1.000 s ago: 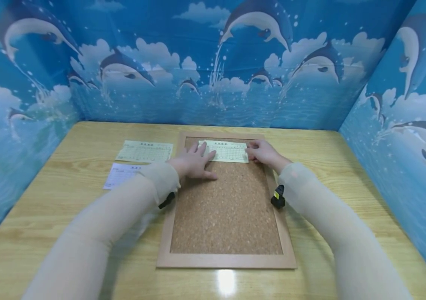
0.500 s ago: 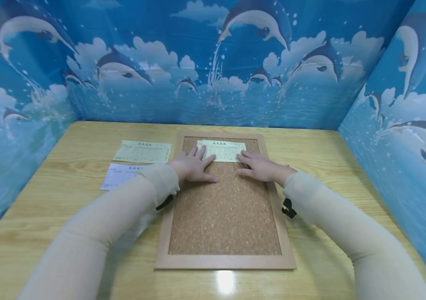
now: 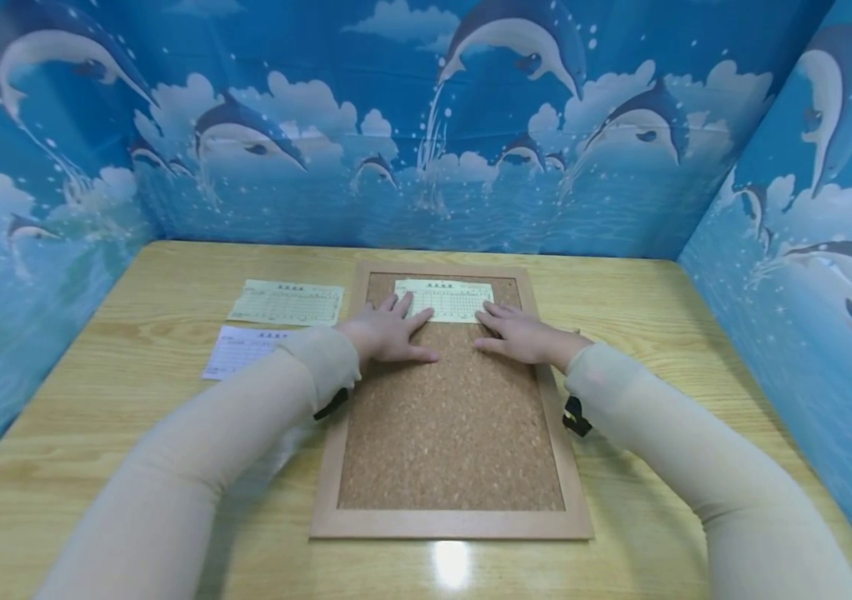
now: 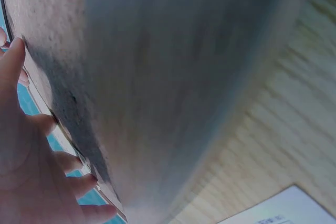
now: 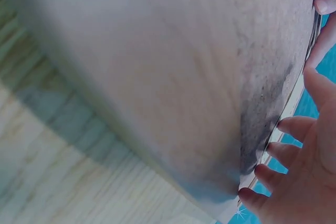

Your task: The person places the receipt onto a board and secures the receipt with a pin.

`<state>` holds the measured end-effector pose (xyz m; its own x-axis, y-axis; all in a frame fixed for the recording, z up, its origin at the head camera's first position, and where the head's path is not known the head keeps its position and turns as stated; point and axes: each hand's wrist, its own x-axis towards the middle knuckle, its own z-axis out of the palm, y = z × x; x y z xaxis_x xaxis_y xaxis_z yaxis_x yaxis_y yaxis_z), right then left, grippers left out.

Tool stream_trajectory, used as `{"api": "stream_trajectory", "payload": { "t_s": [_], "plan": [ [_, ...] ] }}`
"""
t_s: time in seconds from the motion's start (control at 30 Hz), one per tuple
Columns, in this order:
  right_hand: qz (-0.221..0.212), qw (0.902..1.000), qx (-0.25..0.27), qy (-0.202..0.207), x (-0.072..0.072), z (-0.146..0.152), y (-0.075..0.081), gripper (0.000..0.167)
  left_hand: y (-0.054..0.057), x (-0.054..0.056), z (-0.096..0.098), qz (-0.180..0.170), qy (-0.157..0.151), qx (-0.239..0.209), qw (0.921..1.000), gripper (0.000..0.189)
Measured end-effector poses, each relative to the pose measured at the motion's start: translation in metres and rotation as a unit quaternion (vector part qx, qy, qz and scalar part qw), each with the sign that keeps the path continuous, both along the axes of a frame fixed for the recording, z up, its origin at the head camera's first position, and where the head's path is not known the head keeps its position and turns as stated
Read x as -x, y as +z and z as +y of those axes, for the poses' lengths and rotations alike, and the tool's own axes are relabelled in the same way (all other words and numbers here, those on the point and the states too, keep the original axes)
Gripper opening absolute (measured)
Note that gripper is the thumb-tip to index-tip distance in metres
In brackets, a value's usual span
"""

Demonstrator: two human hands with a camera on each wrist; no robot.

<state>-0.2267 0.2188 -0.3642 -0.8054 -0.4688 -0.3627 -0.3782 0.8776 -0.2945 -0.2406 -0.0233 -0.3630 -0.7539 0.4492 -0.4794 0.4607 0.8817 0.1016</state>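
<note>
A pale green printed form slip (image 3: 450, 300) lies flat near the top of a wood-framed cork board (image 3: 452, 433). My left hand (image 3: 390, 332), fingers spread, rests over the slip's left end, its thumb reaching onto the cork. At the slip's lower right corner my right hand (image 3: 518, 333) lies with straight fingers on the paper and the thumb below its edge. In the left wrist view the left hand (image 4: 37, 150) touches the board with its fingertips. The right wrist view shows the right hand's fingertips (image 5: 253, 198) down at the board's surface.
Left of the board, a second green form slip (image 3: 287, 302) lies on the wooden table (image 3: 644, 333). Below it a white form slip (image 3: 242, 350) is partly covered by the left sleeve. Blue dolphin-print cloth (image 3: 426, 125) encloses the table at the back and sides.
My right hand has let go of the slip's right edge, which it was pinching, and flattened onto its lower right corner. The left hand has stayed in place on the slip.
</note>
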Motion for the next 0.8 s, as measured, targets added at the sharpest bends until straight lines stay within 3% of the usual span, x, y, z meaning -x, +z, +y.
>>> {"api": "stream_trajectory", "payload": {
  "t_s": [0.2, 0.57, 0.8],
  "plan": [
    [0.001, 1.0000, -0.001, 0.000, -0.001, -0.001, 0.000, 0.069, 0.002, 0.000, 0.000, -0.006, 0.002, 0.011, 0.9999, 0.092],
    [0.004, 1.0000, -0.001, 0.002, -0.002, 0.004, -0.001, 0.071, -0.003, 0.005, 0.004, -0.032, 0.006, 0.042, 0.9986, 0.101],
    [0.007, 0.9993, 0.036, -0.007, -0.005, 0.011, 0.001, 0.074, -0.004, 0.007, 0.006, -0.046, 0.014, 0.048, 0.9977, 0.101]
  ]
}}
